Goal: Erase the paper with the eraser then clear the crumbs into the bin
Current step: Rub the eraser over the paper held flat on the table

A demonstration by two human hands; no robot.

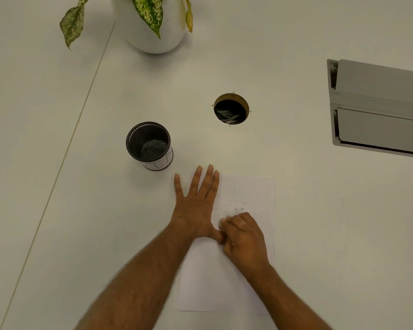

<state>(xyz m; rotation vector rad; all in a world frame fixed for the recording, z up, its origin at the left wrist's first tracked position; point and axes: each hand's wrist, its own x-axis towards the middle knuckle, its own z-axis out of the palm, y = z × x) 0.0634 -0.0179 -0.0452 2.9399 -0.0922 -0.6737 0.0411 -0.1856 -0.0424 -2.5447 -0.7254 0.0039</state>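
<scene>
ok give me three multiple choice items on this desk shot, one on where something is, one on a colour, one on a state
1. Where is the bin relative to the paper?
A. beyond its far left corner
B. on top of it
C. to its right

2. What colour is the bin's rim?
A. white
B. dark brown to black
C. red

3. How does the left hand lie?
A. curled into a fist
B. flat, fingers spread, on the paper's left edge
C. raised off the desk

Answers:
1 A: the bin stands on the table, up and left of the sheet.
2 B: the rim shows dark against the pale desk.
3 B: the fingers lie straight while the right hand is curled at the sheet, where crumbs lie.
</scene>
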